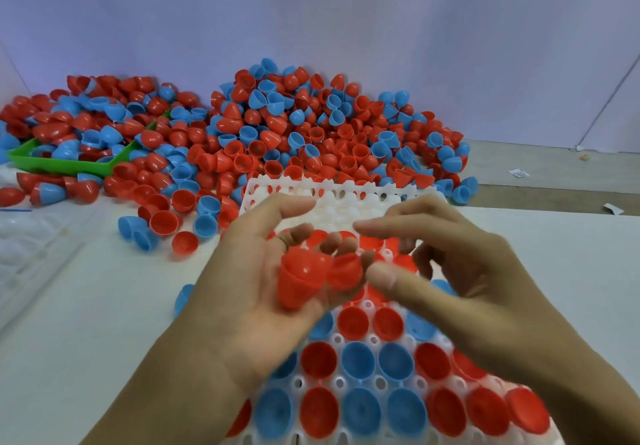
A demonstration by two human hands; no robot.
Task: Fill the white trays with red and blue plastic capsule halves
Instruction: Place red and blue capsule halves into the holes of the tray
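Observation:
A white tray (349, 199) lies in front of me, its near rows filled with red and blue capsule halves (360, 358) and its far rows bare. My left hand (256, 292) is palm up over the tray, its fingers curled round red capsule halves (311, 278) that look nested together. My right hand (460, 264) hovers beside them with fingers spread and relaxed, thumb close to the red halves; it is blurred and holds nothing that I can see.
A big heap of loose red and blue halves (311, 126) covers the back of the table. A green tray (59, 164) sits half buried at the left. A few halves (162, 223) lie scattered left of the white tray. Clear moulded trays (31, 247) lie at the far left.

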